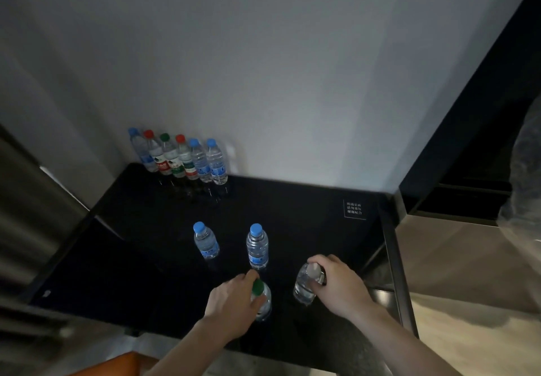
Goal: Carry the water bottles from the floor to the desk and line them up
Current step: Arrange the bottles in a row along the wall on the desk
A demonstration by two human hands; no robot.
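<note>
On the black glass desk (131, 258), several water bottles stand in a row (178, 156) against the back wall, with blue, red and green caps. Two blue-capped bottles stand apart mid-desk, one on the left (205, 241) and one on the right (257, 247). My left hand (234, 302) grips a green-capped bottle (262, 302) near the front edge. My right hand (339, 285) holds a bottle with a pale cap (304, 286) by its neck. Both held bottles look upright at desk level.
A white label (354, 209) marks the desk's back right corner. A dark cabinet (468, 147) rises on the right with crumpled clear plastic (524, 188) beside it. A grey panel (26, 200) flanks the left. An orange object (117, 367) lies below the front edge.
</note>
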